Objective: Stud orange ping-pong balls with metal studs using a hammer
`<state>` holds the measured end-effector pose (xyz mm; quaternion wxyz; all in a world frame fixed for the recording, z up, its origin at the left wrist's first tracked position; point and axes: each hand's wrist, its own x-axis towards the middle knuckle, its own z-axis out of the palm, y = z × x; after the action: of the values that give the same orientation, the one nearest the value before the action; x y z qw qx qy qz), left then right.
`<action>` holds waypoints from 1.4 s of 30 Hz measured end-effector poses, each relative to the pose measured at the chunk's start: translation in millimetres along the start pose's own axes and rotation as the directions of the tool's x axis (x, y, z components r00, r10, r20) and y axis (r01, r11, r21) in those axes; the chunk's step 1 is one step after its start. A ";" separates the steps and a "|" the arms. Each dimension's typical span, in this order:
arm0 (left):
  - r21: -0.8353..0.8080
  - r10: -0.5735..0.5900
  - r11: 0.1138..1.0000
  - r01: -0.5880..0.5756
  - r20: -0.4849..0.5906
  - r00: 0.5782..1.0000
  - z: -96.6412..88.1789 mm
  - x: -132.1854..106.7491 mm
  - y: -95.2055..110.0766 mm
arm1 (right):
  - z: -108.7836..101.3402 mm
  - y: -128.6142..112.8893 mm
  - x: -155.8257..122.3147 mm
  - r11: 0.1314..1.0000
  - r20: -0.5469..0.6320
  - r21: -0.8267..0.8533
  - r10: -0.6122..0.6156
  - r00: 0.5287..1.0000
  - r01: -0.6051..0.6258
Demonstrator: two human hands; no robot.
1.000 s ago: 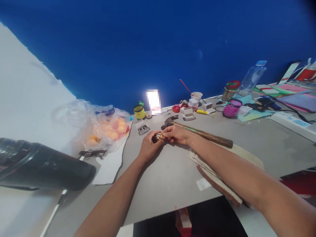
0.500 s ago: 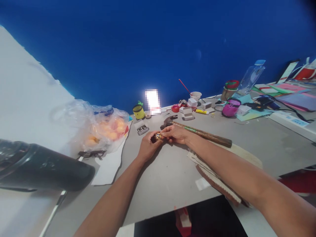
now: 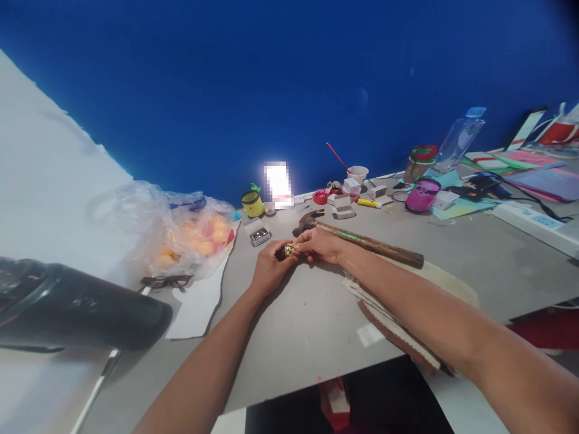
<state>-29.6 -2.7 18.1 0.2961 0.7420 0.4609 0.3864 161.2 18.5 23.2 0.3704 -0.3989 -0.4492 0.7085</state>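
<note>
Over the middle of the grey table, my left hand (image 3: 269, 263) is closed around a small round dark object with gold-coloured studs (image 3: 288, 250); its exact kind is too small to make out. From the right, my right hand (image 3: 318, 245) pinches at the studded object's edge. Whatever lies between those fingertips is hidden. Just behind my left hand sits a small open box (image 3: 259, 232) of shiny metal pieces. A claw hammer (image 3: 366, 241) with a wooden handle lies behind my right hand and forearm, its head pointing left.
Beneath my right forearm lies a beige fabric piece (image 3: 393, 334) with a brown edge. To the left are a plastic bag of orange fruit (image 3: 199, 235) and a dark cylinder (image 3: 85, 304). A lit phone (image 3: 278, 185), a white cup (image 3: 358, 175) and a clear bottle (image 3: 460, 141) stand along the back.
Both hands stay on the studded object, with hardly any shift in the fingers. The whole view has moved very slightly.
</note>
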 end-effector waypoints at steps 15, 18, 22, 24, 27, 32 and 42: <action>0.022 -0.045 0.999 0.046 -0.055 0.997 2.9 -1.6 -0.2 | 7.0 -3.2 -2.3 0.995 -0.080 -0.103 0.006 0.997 -0.014; 0.035 -0.044 0.998 0.047 -0.080 0.996 3.8 -1.8 1.6 | 10.3 -2.9 -2.9 0.995 -0.100 -0.096 -0.016 0.995 0.007; 0.052 -0.034 0.998 0.039 -0.096 0.995 4.9 -2.2 2.6 | 17.1 -4.9 -5.5 0.993 -0.148 -0.115 -0.031 0.988 0.014; 0.053 -0.035 0.998 0.040 -0.106 0.994 5.2 -2.4 2.9 | 19.9 -6.1 -7.5 0.992 -0.177 -0.130 -0.029 0.984 0.006; 0.043 -0.037 0.998 0.042 -0.120 0.992 4.7 -2.1 3.8 | 21.3 -6.4 -10.9 0.993 -0.178 -0.117 -0.039 0.983 0.018; -0.038 -0.067 0.997 0.064 -0.066 0.996 2.6 0.2 4.1 | 17.0 -5.5 -13.4 0.992 -0.108 -0.113 -0.074 0.991 0.061; -0.306 -0.262 0.922 0.237 -0.042 0.964 -0.1 3.6 -2.6 | -15.0 -27.4 -19.1 0.237 -0.305 -0.950 -0.549 0.778 -0.205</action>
<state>-29.9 1.6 17.1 0.4322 0.6075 0.4999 0.4407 187.0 15.5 48.9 0.2501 -0.6795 -0.6860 0.0713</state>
